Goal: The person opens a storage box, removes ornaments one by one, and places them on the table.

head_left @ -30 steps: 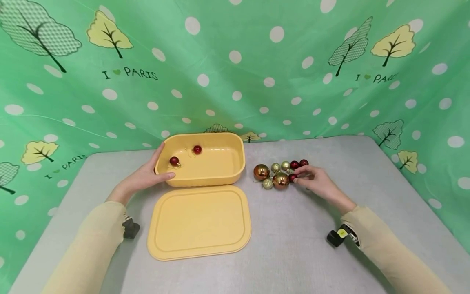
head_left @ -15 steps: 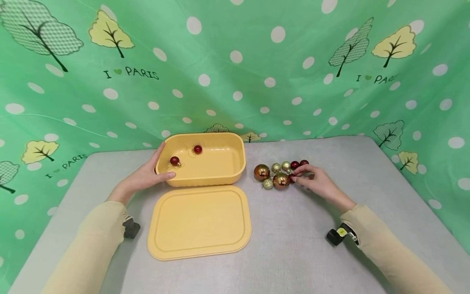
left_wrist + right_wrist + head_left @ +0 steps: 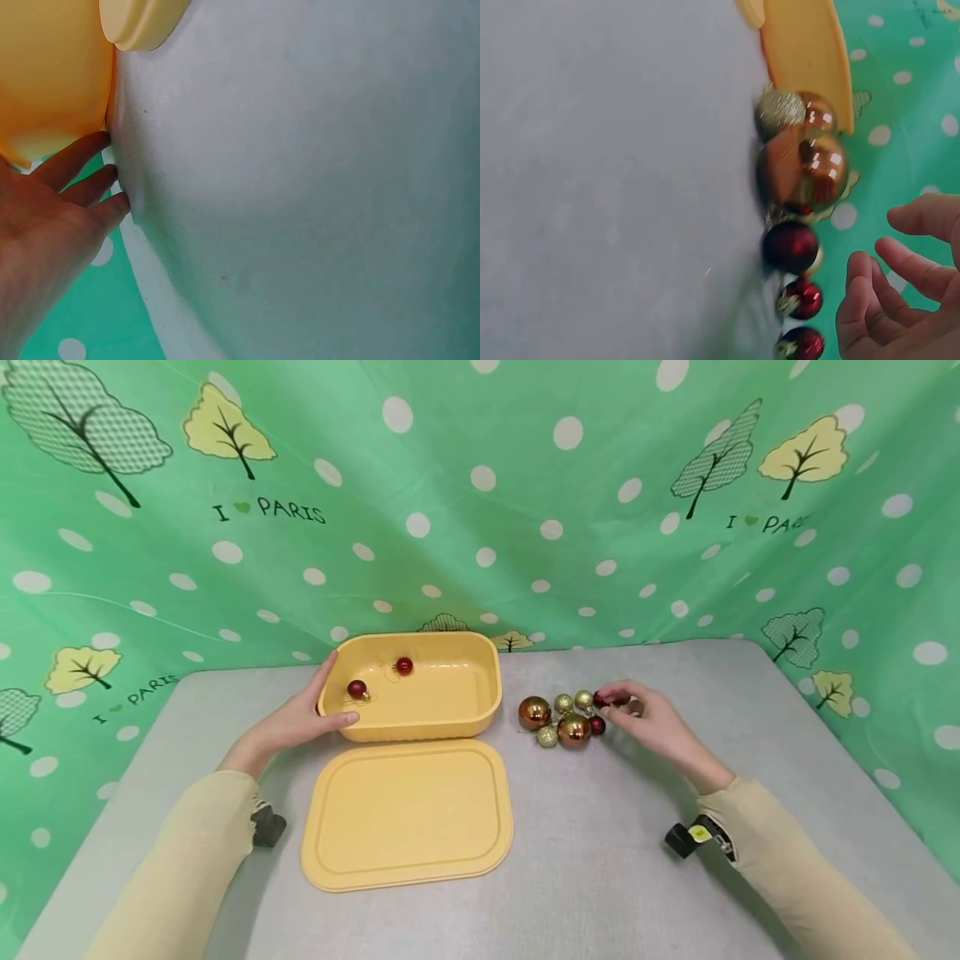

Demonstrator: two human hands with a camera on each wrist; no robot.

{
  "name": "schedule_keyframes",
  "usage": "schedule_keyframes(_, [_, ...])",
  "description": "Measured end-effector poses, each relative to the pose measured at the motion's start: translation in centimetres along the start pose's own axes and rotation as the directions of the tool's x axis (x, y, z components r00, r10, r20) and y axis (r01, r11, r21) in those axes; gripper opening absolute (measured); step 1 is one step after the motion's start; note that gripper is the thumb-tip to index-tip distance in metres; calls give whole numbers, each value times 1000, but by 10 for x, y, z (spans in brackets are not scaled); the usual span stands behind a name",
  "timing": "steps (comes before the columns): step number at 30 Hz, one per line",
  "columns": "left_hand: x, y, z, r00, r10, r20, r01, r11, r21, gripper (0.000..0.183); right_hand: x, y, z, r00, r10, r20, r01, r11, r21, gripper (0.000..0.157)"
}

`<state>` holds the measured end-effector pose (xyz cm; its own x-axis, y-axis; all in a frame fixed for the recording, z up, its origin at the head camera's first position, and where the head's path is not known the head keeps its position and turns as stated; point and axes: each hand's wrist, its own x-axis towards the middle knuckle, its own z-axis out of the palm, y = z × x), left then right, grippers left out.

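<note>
My left hand [image 3: 292, 718] spans the left end of the yellow box [image 3: 420, 729], thumb along its front wall. In the left wrist view its fingers [image 3: 82, 161] lie fairly straight along the box's outer wall. Inside the box are two dark red Christmas baubles [image 3: 404, 666], with thin thread loops. My right hand [image 3: 648, 718] hovers over the bauble group; in the right wrist view thumb and fingers stand apart with nothing between them. Beneath and beside it sit dark red baubles [image 3: 790, 246], one partly hidden by the fingers in the head view. Two large copper-gold baubles [image 3: 574, 730] stand left of them.
Small pale gold glitter baubles [image 3: 547, 736] lie among the big ones. A flat yellow lid [image 3: 408, 814] lies on the grey table [image 3: 585, 860] in front of the box. A green dotted curtain [image 3: 480, 518] hangs behind the table and down both sides.
My right hand has moved off the front dark red bauble, back toward the two behind it; that front bauble stays on the table. My left hand and the box have not moved.
</note>
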<state>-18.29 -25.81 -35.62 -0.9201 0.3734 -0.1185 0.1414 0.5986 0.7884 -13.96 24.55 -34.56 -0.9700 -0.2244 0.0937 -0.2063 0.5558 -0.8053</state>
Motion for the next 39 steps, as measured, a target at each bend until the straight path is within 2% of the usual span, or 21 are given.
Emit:
schedule_keyframes(3, [0,-1,-1,1000,-4,-1,4,1000,4,109,4,-7,5,1000,-30,-2,30,999,-17,31])
schedule_keyframes(11, [1,-3,-1,1000,-10,2,10,1000,4,109,18,-19,17,1000,-17,16,17,1000,-2,31])
schedule_keyframes(19, [1,-3,-1,1000,-12,5,12,1000,-3,110,39,-43,39,987,-138,86,140,990,-23,32])
schedule_keyframes(28, [0,-2,-2,1000,-11,3,11,1000,0,109,57,-71,65,957,-256,135,261,965,-22,30])
schedule_keyframes(35, [0,0,-1,1000,-28,5,28,1000,7,110,72,-86,92,910,-381,162,388,922,-10,27])
schedule_keyframes(39, [-1,3,-1,1000,-29,3,29,999,16,110,78,-92,106,894,-404,194,409,912,12,26])
